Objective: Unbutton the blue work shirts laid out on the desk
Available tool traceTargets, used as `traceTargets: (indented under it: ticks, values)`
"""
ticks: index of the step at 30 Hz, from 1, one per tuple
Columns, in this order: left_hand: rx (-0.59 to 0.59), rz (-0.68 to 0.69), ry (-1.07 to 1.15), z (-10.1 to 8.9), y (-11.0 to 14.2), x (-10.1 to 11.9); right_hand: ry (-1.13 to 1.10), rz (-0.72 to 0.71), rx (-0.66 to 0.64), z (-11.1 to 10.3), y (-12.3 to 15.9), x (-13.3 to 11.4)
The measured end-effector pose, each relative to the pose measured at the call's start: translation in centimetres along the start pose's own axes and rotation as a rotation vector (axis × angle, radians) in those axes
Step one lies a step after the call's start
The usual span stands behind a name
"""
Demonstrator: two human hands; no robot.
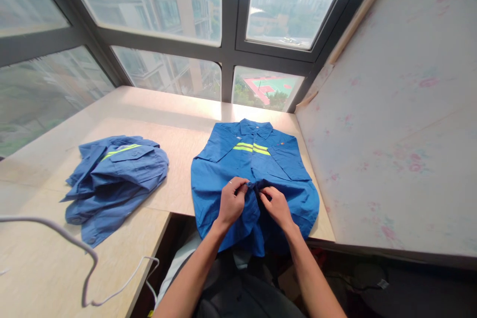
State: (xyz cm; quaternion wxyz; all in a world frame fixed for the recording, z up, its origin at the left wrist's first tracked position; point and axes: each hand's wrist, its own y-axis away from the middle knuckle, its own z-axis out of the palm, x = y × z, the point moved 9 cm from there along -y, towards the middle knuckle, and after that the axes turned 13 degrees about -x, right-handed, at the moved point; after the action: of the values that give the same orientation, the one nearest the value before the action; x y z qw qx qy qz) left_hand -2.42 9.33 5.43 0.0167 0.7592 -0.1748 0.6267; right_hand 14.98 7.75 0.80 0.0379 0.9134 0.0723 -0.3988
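Observation:
A bright blue work shirt (223, 169) with yellow reflective stripes lies face up on the light wooden table (175, 124), collar away from me, its hem hanging over the near edge. My left hand (231, 202) pinches the shirt's front placket from the left. My right hand (276, 204) pinches the same placket from the right, fingertips almost meeting the left hand's at the shirt's middle. Both hands are closed on the fabric.
A second blue shirt (115, 174) lies crumpled on the table's left part. A white cable (89, 258) loops over the near left corner. Windows stand behind the table. A pale, pink-speckled wall panel (395, 124) borders the right side.

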Motion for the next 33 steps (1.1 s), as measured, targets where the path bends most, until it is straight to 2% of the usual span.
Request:
traceTargets:
  ticks: [2,6,8,10,12,14,17,19,21,23,26,33]
  values:
    - [0.076,-0.079,0.055,-1.3,0.0,-1.3,-0.122,0.038,0.048,-0.4,0.6,1.0]
    - [0.234,-0.234,0.136,-4.9,0.8,-5.5,-0.358,0.16,0.204,-2.5,2.0,3.5]
    - [0.246,-0.296,0.075,-6.3,1.3,-7.0,-0.426,0.2,0.255,-3.6,2.4,4.7]
    - [0.2,-0.32,-0.066,-6.8,1.3,-7.5,-0.432,0.232,0.273,-4.3,2.6,5.6]
    - [0.149,-0.258,-0.244,-6.4,1.0,-6.5,-0.358,0.259,0.262,-4.6,2.6,5.9]
    - [0.092,-0.127,-0.382,-4.9,0.5,-4.6,-0.198,0.235,0.268,-4.8,2.4,4.9]
    - [-0.066,0.021,-0.494,-1.1,-0.7,-2.8,0.149,0.069,0.276,-4.4,1.8,0.6]
    - [-0.157,0.014,-0.602,1.0,-1.4,-3.1,0.345,-0.059,0.221,-2.9,1.1,-2.5]
    - [-0.207,-0.033,-0.716,2.1,-1.9,-4.1,0.453,-0.164,0.138,-1.0,0.4,-4.6]
    - [-0.244,-0.066,-0.769,2.6,-2.2,-5.2,0.502,-0.225,0.076,0.7,-0.4,-5.6]
    - [-0.26,-0.038,-0.761,2.4,-2.1,-5.8,0.499,-0.231,0.049,1.8,-1.6,-5.3]
    - [-0.187,0.151,-0.609,1.6,-1.6,-3.9,0.282,-0.303,0.152,0.7,-1.9,-4.0]
